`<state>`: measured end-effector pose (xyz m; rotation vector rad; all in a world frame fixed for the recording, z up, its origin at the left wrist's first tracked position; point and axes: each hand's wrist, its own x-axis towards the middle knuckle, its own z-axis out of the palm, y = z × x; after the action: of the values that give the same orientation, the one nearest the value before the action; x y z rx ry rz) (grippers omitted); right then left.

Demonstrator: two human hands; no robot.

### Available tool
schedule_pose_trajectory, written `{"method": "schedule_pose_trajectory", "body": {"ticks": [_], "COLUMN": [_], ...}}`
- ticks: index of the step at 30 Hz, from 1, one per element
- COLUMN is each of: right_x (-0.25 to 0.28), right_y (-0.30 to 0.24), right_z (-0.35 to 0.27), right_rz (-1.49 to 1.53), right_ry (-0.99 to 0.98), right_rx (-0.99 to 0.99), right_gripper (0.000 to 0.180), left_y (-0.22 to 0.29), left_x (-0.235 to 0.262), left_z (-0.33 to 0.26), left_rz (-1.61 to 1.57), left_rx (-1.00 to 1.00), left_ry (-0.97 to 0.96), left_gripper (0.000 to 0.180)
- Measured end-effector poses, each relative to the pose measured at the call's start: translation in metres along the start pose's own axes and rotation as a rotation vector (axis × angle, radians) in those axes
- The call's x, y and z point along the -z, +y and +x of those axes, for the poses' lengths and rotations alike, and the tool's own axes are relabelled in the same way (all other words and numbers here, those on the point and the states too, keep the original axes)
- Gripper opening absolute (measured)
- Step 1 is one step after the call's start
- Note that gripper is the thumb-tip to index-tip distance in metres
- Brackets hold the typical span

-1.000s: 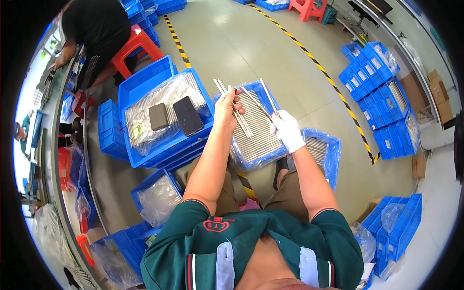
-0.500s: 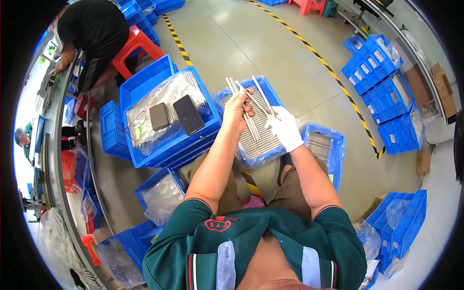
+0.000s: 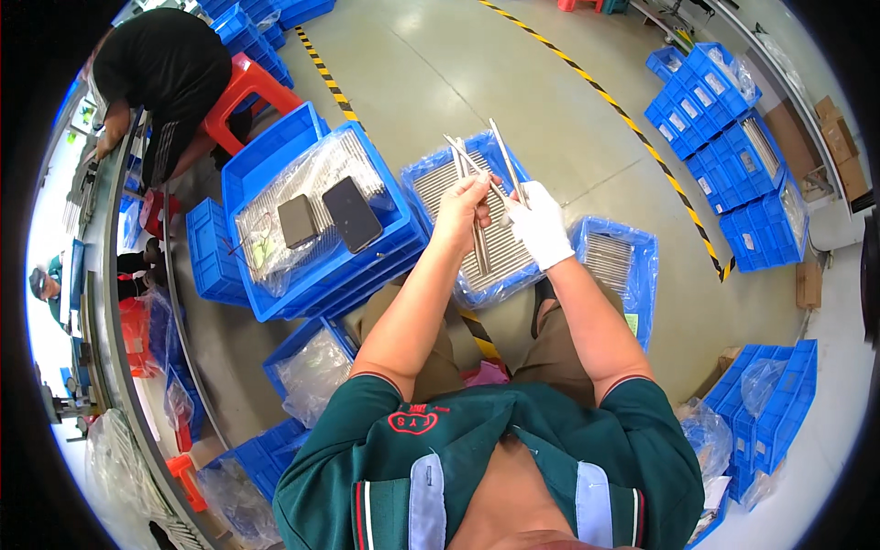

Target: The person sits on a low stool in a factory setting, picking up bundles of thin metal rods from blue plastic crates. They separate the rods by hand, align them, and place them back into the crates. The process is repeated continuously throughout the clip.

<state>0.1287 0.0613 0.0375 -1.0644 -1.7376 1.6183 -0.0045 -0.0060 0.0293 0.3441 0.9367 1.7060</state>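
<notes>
A grey desk point(image 3: 112, 321) curves down the far left, creased clear film point(image 3: 124, 458) heaped on its near end. A co-worker point(image 3: 170, 64) in black leans over it, head hard to make out near the dark rim; a smooth red stool point(image 3: 243, 92) stands just behind. Next comes a stack of blue plastic crates point(image 3: 335, 286), whose top one bears rods under wrinkled film, a black phone point(image 3: 352, 214) and a flat dark case point(image 3: 298, 221).

The bare left hand point(image 3: 462, 213) grasps a small bundle of rods point(image 3: 481, 246) over a film-lined blue tray point(image 3: 504, 291); its fingers hide their middles. They look straight, slim, smooth and silvery, like the rods lying side by side in the tray. The white-gloved right hand point(image 3: 541, 227) pinches more rods: one points up, another slants toward the left hand. The glove covers their lower ends, and whether the slanting one touches the bundle is unclear. Farther right, another tray point(image 3: 646, 275) holds rods, partly hidden by the forearm; stacked blue bins point(image 3: 697, 105) stand beyond.
</notes>
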Motion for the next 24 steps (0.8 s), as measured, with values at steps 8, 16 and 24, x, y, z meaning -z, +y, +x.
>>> {"method": "schedule_pose_trajectory", "body": {"ticks": [8, 16, 24], "right_x": [-0.008, -0.004, 0.019], "right_y": [0.010, 0.005, 0.007], "right_z": [0.004, 0.015, 0.045], "right_rz": [-0.104, -0.392, 0.007], "right_ry": [0.120, 0.140, -0.041], "right_rx": [0.086, 0.171, -0.009], "right_gripper": [0.017, 0.020, 0.030], "left_y": [-0.016, -0.019, -0.029], "left_x": [-0.005, -0.004, -0.009], "left_z": [-0.002, -0.003, -0.011], "left_rz": [0.215, 0.147, 0.351], "left_rx": [0.020, 0.014, 0.218], "left_ry": [0.038, 0.012, -0.195], "left_gripper": [0.019, 0.020, 0.022]}}
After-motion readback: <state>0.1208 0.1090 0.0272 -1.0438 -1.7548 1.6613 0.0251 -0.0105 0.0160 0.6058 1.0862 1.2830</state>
